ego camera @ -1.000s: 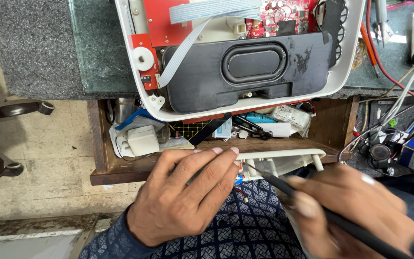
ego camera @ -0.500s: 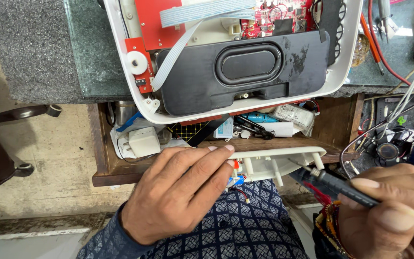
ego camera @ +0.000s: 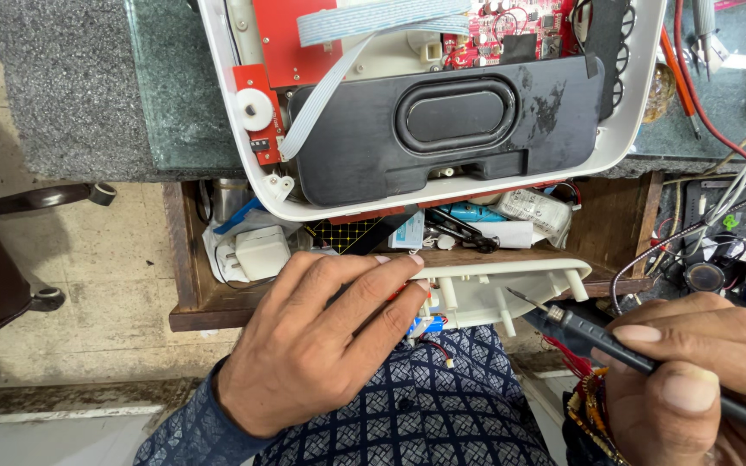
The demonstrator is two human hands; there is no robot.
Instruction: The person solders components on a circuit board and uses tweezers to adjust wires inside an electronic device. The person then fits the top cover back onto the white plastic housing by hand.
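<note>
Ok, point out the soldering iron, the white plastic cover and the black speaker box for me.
soldering iron (ego camera: 602,338): head view, on its black handle near the tip.
white plastic cover (ego camera: 511,283): head view, on its inner face.
black speaker box (ego camera: 455,116): head view, on its oval centre.

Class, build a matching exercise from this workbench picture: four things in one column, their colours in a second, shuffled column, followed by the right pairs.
Things:
1. speaker box
2. circuit board
3. plug adapter
4. ribbon cable

Colours:
A. pale blue-grey
B. white
C. black
D. red

Pairs: 1-C, 2-D, 3-B, 4-A
</note>
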